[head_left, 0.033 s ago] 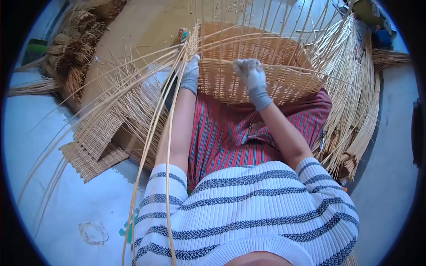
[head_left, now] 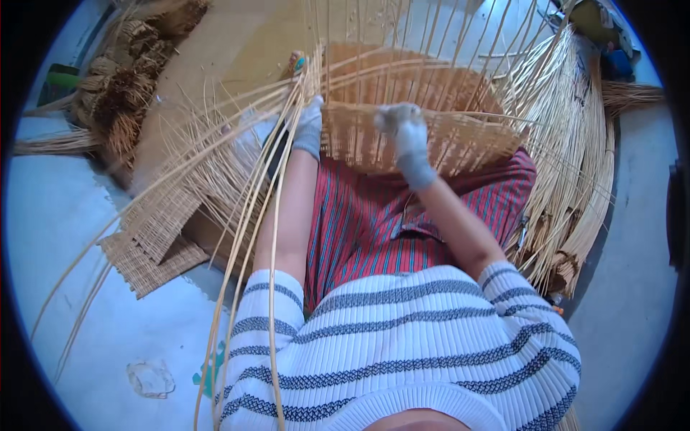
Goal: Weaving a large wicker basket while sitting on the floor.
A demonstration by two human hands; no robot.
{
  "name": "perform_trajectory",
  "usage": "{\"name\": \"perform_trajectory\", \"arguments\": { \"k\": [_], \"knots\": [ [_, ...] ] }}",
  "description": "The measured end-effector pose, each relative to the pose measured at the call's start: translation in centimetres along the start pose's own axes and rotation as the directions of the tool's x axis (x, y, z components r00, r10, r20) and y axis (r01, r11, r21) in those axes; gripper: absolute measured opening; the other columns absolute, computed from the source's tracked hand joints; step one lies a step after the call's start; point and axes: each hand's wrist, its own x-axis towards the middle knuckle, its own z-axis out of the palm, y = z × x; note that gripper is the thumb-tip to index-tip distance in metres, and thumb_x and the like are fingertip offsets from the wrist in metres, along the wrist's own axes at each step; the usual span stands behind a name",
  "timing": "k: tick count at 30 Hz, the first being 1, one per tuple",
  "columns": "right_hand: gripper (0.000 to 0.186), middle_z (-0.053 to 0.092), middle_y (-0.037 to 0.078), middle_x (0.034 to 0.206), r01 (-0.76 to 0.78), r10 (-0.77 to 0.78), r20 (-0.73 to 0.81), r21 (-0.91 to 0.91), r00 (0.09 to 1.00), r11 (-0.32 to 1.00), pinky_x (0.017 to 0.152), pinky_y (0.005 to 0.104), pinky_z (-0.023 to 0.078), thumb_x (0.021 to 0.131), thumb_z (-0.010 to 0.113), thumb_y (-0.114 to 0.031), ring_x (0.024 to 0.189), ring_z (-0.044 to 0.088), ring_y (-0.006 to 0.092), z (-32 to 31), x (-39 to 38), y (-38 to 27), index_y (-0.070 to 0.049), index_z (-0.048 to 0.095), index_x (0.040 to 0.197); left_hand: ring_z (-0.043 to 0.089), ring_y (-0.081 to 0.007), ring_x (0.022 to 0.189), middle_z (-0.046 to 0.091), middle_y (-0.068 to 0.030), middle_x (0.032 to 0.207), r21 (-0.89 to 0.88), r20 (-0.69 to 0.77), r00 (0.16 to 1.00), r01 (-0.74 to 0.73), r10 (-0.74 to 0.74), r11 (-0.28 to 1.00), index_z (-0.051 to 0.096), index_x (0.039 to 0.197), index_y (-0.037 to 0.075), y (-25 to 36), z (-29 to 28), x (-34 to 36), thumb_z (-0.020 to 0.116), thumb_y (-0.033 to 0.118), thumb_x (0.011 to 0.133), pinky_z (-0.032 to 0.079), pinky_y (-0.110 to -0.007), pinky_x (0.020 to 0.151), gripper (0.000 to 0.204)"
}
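1. The wicker basket (head_left: 359, 140) sits on the person's lap, over the red striped cloth (head_left: 352, 223), its near wall facing the body and its stakes (head_left: 394, 43) pointing up and away.
2. Just now the right hand (head_left: 410, 133) has shifted slightly lower and leftward along the rim; it and the near wall are blurred, so both seem to be moving. This suggests active work at the rim, with the stakes above it unwoven.
3. The right hand's fingers are curled at the rim; whether they clamp a strand I cannot tell.
4. The left hand (head_left: 309, 122) stays at the basket's left end, beside the bunched canes (head_left: 310, 77). Its grip is partly hidden, so I cannot tell what it clamps.
5. Both hands wear gloves; the basket's base and the palms are hidden.
6. The stakes' tips run past the upper edge, and long canes leave by the lower edge.
7. A dark object (head_left: 276, 154) beside the left forearm is hard to make out.
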Motion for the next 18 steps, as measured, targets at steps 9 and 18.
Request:
{"name": "perform_trajectory", "arguments": {
  "k": [9, 18],
  "knots": [
    [0.007, 0.073, 0.003, 0.099, -0.212, 0.213, -0.339, 0.040, 0.916, 0.976, 0.066, 0.0207, 0.054, 0.096, 0.069, -0.016, 0.085, 0.067, 0.0093, -8.4, -0.1, -2.1, -0.011, 0.068, 0.100, 0.065, -0.0197, 0.108, 0.068, -0.0123, 0.113, -0.027, 0.019, 0.726, -0.687, 0.687, 0.726, 0.061, 0.121, 0.001, 0.0, 3.0, -6.2, 0.059, 0.005, 0.096, 0.053, -0.030, 0.089, 0.025],
    [0.072, 0.050, 0.017, 0.147, 0.323, -0.385, 0.220, -0.918, 0.896, 0.228, 0.099, 0.0419, 0.050, 0.088, 0.070, -0.007, 0.139, 0.043, 0.0372, 5.3, 10.6, -8.5, -0.021, 0.040, 0.151, 0.068, -0.0160, 0.057, 0.071, -0.0082, 0.084, 0.026, 0.446, 0.891, -0.106, 0.083, 0.994, 0.068, 0.099, 0.004, 2.3, 4.4, -2.0, 0.055, 0.049, 0.100, 0.054, -0.031, 0.051, 0.047]
  ]
}}
